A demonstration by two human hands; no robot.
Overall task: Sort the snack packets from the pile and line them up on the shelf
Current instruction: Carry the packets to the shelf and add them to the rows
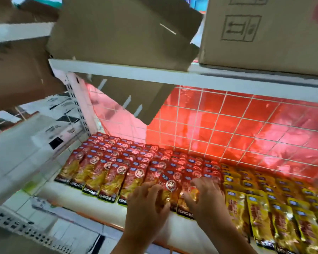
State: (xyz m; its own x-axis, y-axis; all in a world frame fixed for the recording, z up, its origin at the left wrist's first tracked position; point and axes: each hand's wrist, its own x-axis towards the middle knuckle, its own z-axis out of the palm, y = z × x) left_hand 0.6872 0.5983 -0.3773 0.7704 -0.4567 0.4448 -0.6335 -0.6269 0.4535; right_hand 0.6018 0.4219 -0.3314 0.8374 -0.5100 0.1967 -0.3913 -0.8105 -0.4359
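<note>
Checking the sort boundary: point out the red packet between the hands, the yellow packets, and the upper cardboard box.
red packet point(170, 186): head view, on its round emblem.
yellow packets point(258, 215): head view, middle of a front-row packet.
cardboard box point(283, 43): head view, its front face.

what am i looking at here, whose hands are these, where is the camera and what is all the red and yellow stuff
No machine here: a person works with bare hands. The one picture comes from a camera worn on their head, looking forward and down, so the left hand and right hand at the bottom are the wearer's own. On the white shelf, red snack packets lie in overlapping rows on the left, yellow snack packets on the right. The left hand seems to grip one red packet at the front; the right hand rests with spread fingers on the packets beside it. Above, cardboard boxes sit on the next shelf, and a wire grid backs the lower one.
</note>
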